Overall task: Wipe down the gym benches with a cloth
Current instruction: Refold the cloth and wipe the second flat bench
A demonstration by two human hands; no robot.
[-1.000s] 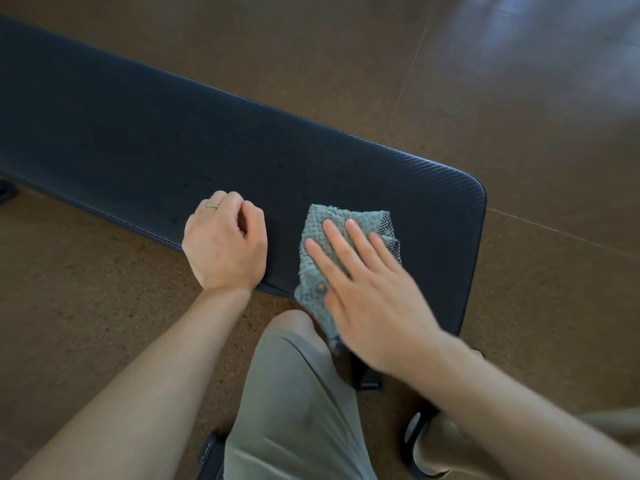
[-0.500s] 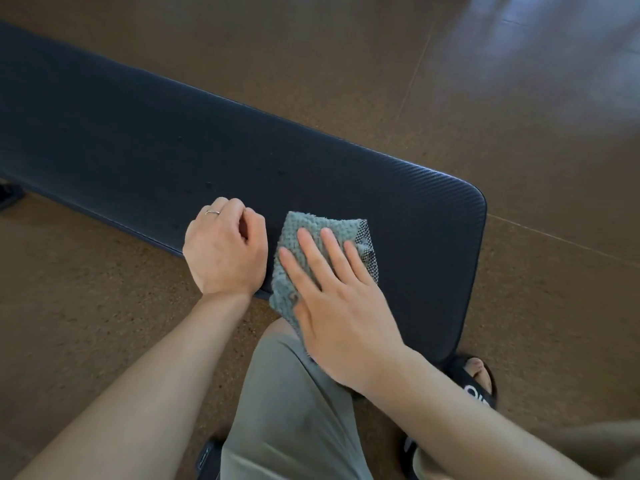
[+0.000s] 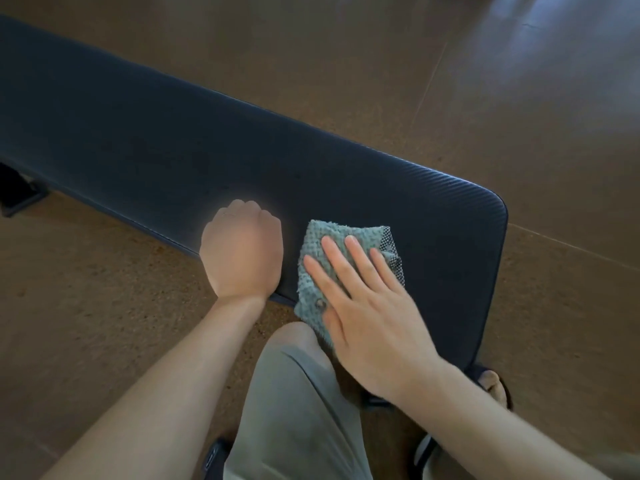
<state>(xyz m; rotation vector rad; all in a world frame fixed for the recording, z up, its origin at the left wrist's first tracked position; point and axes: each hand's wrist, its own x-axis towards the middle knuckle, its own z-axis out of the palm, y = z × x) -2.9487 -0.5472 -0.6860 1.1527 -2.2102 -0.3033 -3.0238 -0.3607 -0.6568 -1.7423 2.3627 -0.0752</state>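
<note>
A long dark padded gym bench (image 3: 145, 140) runs from the upper left to the right, ending in a rounded corner. A teal knitted cloth (image 3: 313, 292) lies on the near edge of the pad, close to that end. My right hand (image 3: 367, 313) lies flat on the cloth with fingers spread, pressing it onto the bench. My left hand (image 3: 242, 252) rests as a closed fist on the pad's near edge, just left of the cloth, holding nothing.
Brown cork-like floor (image 3: 519, 116) surrounds the bench. My knee in grey-green shorts (image 3: 298, 393) is right under the cloth. A sandalled foot (image 3: 493, 388) sits under the bench's end. A dark bench foot (image 3: 17, 192) shows at far left.
My right hand slid the cloth left toward the fist, then back to the right along the bench. My left fist stayed in place.
</note>
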